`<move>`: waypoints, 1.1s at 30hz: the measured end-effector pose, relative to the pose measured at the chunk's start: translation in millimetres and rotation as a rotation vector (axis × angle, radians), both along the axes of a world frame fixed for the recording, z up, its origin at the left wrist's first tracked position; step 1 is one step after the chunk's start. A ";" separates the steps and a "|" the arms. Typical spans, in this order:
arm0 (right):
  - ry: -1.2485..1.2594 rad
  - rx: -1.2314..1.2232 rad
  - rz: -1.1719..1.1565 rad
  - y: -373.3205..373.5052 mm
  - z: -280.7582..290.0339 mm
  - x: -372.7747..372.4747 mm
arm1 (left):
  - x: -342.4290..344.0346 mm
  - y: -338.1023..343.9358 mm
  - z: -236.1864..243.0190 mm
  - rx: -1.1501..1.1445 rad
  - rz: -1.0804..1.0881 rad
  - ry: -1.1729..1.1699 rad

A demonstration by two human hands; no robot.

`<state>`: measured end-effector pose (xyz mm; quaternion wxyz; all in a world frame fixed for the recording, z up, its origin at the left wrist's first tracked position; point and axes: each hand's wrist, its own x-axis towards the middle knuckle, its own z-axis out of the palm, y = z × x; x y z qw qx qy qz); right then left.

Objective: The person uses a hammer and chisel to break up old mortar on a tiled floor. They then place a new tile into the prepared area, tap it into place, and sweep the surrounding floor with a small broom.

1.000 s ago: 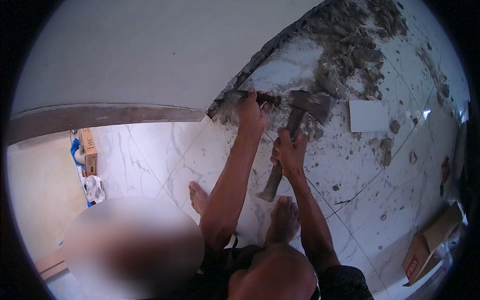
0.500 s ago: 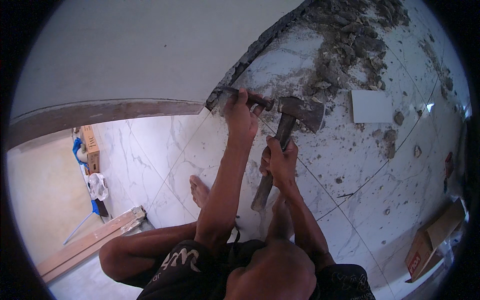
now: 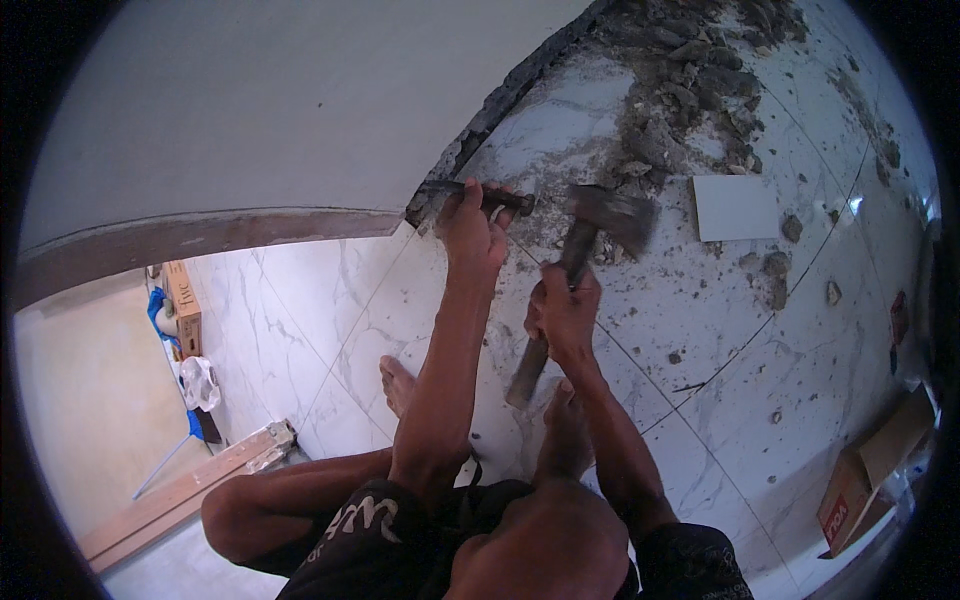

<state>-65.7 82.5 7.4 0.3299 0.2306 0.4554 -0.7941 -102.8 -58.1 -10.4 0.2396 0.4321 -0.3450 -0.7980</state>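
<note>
My left hand [image 3: 474, 230] is closed around a dark metal chisel [image 3: 512, 201]. Its tip meets the rough, broken lower edge of the wall [image 3: 440, 187], and its struck end points right. In my right hand [image 3: 567, 315] is a hatchet [image 3: 583, 235], gripped around the handle. The hatchet's head, slightly blurred, is a short gap to the right of the chisel's end, with its blunt back toward the chisel and its blade facing right.
Grey rubble [image 3: 690, 90] lies along the broken wall base. A white square tile [image 3: 735, 208] rests among crumbs on the marbled floor. An opened cardboard box [image 3: 870, 470] stands at lower right. At left are another carton [image 3: 184, 310], a plastic bag [image 3: 199, 384] and wooden planks [image 3: 190, 490].
The hatchet head has shifted slightly to the right, widening its gap from the chisel. The chisel and my left hand have moved a little left in view.
</note>
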 end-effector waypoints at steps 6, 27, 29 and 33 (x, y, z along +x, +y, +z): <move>0.179 0.060 0.196 -6.7 -27.8 8.6 | -7.4 5.1 0.4 0.004 -0.006 -0.081; 0.784 1.044 0.471 165.9 -2.7 -4.2 | 59.4 73.7 0.9 -1.335 -0.832 -0.507; 0.748 1.212 0.584 197.0 0.4 1.9 | 60.0 101.0 -3.1 -1.415 -0.908 -0.480; 0.482 1.194 0.594 217.0 6.7 9.5 | 71.2 133.8 -15.0 -1.506 -0.970 -0.455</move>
